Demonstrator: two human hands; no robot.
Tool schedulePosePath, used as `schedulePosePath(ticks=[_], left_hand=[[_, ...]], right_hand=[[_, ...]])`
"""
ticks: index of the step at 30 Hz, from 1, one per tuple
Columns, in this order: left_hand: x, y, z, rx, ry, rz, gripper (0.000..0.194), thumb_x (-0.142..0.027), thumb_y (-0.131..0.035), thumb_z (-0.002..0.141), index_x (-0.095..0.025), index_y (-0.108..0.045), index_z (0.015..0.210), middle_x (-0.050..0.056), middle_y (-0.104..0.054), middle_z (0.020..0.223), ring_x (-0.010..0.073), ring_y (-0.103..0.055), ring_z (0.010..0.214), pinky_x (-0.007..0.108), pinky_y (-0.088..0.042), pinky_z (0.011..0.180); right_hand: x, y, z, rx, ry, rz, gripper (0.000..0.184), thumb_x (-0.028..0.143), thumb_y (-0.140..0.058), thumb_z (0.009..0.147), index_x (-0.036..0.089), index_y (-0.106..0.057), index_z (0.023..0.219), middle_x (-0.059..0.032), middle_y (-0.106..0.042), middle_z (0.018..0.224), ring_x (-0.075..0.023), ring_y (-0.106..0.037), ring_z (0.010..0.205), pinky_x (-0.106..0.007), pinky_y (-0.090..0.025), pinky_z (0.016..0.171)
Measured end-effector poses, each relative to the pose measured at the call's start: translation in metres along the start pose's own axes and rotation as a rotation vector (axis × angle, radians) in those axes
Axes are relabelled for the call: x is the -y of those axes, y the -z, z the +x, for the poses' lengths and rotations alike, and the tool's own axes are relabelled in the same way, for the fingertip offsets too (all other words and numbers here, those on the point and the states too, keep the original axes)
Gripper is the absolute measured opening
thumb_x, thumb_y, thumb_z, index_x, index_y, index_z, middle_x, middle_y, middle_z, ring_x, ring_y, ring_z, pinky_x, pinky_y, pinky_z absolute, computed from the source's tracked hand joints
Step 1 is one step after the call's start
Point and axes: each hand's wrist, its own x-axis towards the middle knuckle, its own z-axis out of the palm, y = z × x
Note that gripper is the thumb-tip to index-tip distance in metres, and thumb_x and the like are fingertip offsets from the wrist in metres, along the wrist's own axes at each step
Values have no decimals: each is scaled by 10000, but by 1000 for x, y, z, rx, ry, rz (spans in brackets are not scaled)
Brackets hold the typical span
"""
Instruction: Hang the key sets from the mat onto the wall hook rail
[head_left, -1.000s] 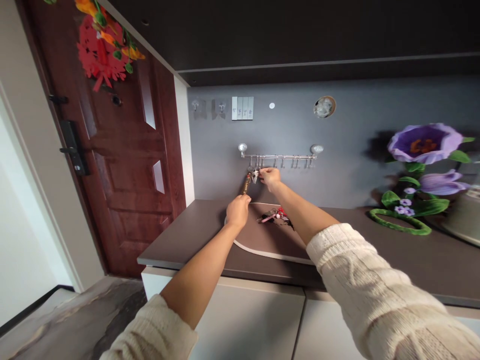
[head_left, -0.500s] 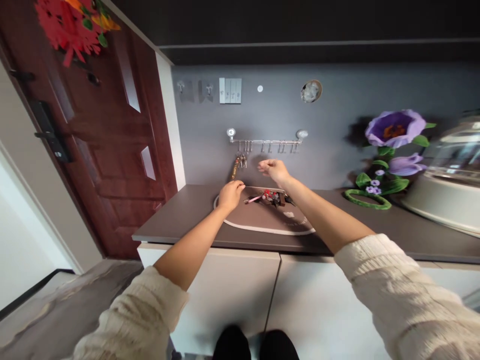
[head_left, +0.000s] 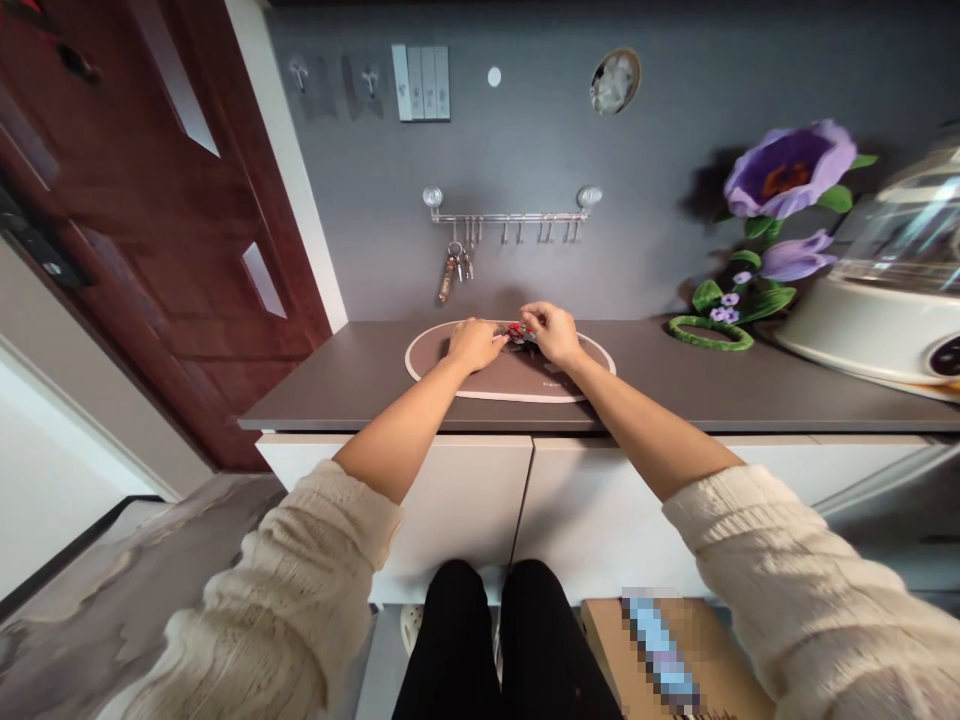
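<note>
On the brown oval mat (head_left: 491, 385) lies a small bunch of keychains (head_left: 517, 334) with red and silver pieces, partly covered by my fingers. My left hand (head_left: 474, 345) comes in from the left, its fingers bent onto the near end of the bunch. From the right, my right hand (head_left: 553, 332) is closed in a pinch at the red part. Behind and above them, a key ring (head_left: 458, 264) with keys and a lettered brown tag hangs from the left end of a clear hook rail (head_left: 514, 217) on the wall.
Purple fabric flowers (head_left: 787, 185) with a green ring base stand at the right, beside a white appliance (head_left: 870, 320) with a clear lid. A dark red door (head_left: 202, 250) is at the left. Below the countertop (head_left: 330, 375) are white cabinet doors and a cardboard box (head_left: 611, 630).
Both hands have come down from below the hook rail to the keychain bunch on the mat. The lettered tag now hangs freely. My view has tilted downward.
</note>
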Motion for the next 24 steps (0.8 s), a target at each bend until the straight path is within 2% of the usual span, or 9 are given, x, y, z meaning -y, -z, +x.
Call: schedulePosePath(ticks=[8, 13, 20, 24], left_hand=[[10, -9, 1, -5, 20, 6, 265, -326, -459, 788, -181, -680, 766, 131, -646, 863, 282, -494, 949, 418, -294, 873], [12, -9, 4, -82, 54, -96, 268, -315, -440, 803, -166, -663, 788, 128, -646, 868, 263, -515, 923, 403, -293, 879], [17, -4, 10, -228, 139, -492, 201, -257, -480, 777, -142, -643, 802, 95, -650, 891, 192, -553, 871, 299, -368, 827], [20, -4, 16, -231, 158, -801, 201, -266, -487, 786, -128, -625, 831, 80, -651, 903, 171, -568, 886, 294, -392, 830]], right_hand=[[-2, -7, 2, 49, 98, -92, 227, 235, -454, 786, 142, -634, 889, -65, -659, 815, -169, -573, 748, -308, -421, 749], [-3, -7, 1, 43, 102, -94, 237, 244, -448, 788, 134, -631, 890, -70, -655, 825, -170, -565, 745, -313, -417, 748], [-1, -7, -1, 63, 76, -44, 246, 287, -481, 783, 138, -627, 913, -75, -654, 855, -169, -569, 764, -324, -424, 768], [-5, -7, 0, 111, 66, 47, 290, 337, -510, 773, 152, -605, 976, -75, -645, 922, -176, -570, 832, -341, -427, 809]])
